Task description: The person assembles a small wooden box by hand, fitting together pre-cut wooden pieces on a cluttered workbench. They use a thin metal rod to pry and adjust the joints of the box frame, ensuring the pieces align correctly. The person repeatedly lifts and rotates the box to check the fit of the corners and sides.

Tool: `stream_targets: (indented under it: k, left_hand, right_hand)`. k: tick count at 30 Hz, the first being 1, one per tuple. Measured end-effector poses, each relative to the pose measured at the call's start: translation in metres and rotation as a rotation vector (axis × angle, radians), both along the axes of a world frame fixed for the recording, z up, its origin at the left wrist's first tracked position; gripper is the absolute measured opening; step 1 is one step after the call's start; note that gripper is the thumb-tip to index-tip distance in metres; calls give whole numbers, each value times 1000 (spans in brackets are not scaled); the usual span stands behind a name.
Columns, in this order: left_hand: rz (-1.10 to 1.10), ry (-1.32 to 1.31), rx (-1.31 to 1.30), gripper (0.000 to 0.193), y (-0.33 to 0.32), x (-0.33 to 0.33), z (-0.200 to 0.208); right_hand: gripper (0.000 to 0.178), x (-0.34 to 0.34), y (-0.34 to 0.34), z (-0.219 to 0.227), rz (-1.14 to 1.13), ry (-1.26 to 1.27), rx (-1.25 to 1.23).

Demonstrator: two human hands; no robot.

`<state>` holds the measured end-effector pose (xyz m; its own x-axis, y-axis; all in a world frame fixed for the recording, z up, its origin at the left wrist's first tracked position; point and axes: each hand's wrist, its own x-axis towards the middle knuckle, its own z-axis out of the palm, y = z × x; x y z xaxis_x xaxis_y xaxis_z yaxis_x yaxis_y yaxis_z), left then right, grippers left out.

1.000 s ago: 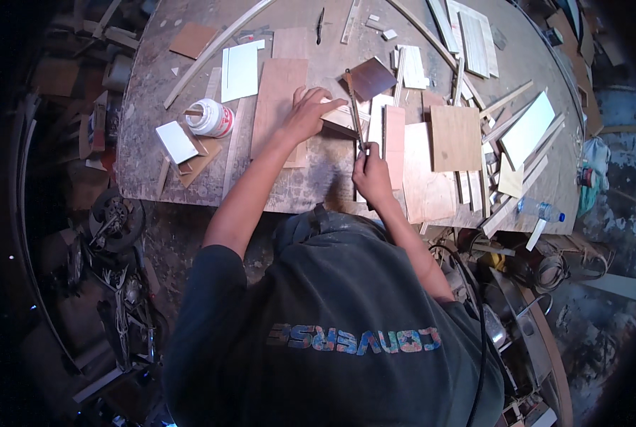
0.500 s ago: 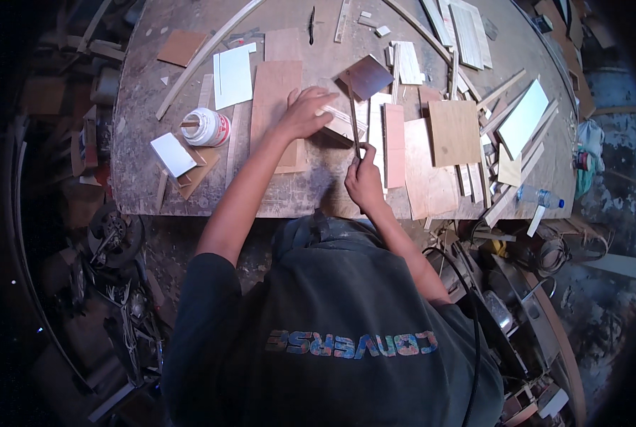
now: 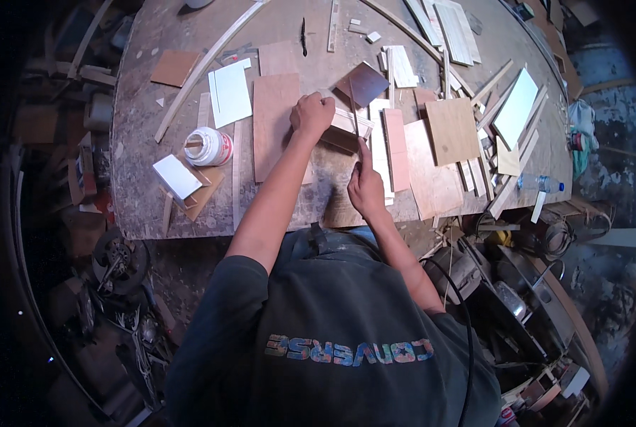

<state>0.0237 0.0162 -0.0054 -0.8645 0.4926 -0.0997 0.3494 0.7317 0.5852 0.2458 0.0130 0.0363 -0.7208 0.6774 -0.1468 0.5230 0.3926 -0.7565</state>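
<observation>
My left hand (image 3: 313, 114) is closed at the left end of a small wooden box-like piece (image 3: 343, 139), fingers curled over it. The piece has a pale upper edge and a darker side facing me, and it rests on the worktable. My right hand (image 3: 366, 188) grips the near end of a long, thin, dark file-like tool (image 3: 355, 107). This tool crosses the right end of the wooden piece and points away from me. Beyond its far part lies a dark brown square panel (image 3: 363, 84). A long reddish-brown board (image 3: 272, 135) lies beside my left hand.
On the left stand an open white glue tub (image 3: 207, 147) with a stick in it and a small white-topped wooden assembly (image 3: 178, 178). To the right lie a pink strip (image 3: 396, 149), a tan board (image 3: 452, 132), several wood offcuts and a plastic bottle (image 3: 539, 183) near the table's edge.
My left fingers, spread over the wooden piece before, are now curled in tighter. My right hand has drawn the tool a little toward me. The whole view has shifted slightly.
</observation>
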Motion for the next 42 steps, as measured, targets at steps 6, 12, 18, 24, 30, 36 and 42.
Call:
stream_targets:
  k: [6, 12, 18, 24, 30, 36, 42]
  left_hand:
    - [-19, -31, -34, 36, 1, 1, 11]
    - [16, -17, -15, 36, 1, 1, 5]
    - [-3, -33, -9, 36, -5, 3, 8]
    - [-16, -73, -30, 37, -4, 1, 10]
    - [-31, -64, -60, 38, -4, 0, 8]
    - [-38, -68, -44, 37, -5, 1, 10]
    - [-32, -52, -20, 35, -6, 3, 8]
  right_hand:
    - [66, -2, 4, -2, -34, -30, 16]
    - [55, -2, 18, 7, 22, -48, 5]
    - [56, 1, 24, 10, 71, -40, -35]
    - [59, 5, 20, 8, 70, -33, -19]
    - [62, -2, 21, 7, 51, -60, -21]
    - [62, 4, 17, 9, 49, -43, -41]
    - [62, 1, 16, 5, 46, -55, -15]
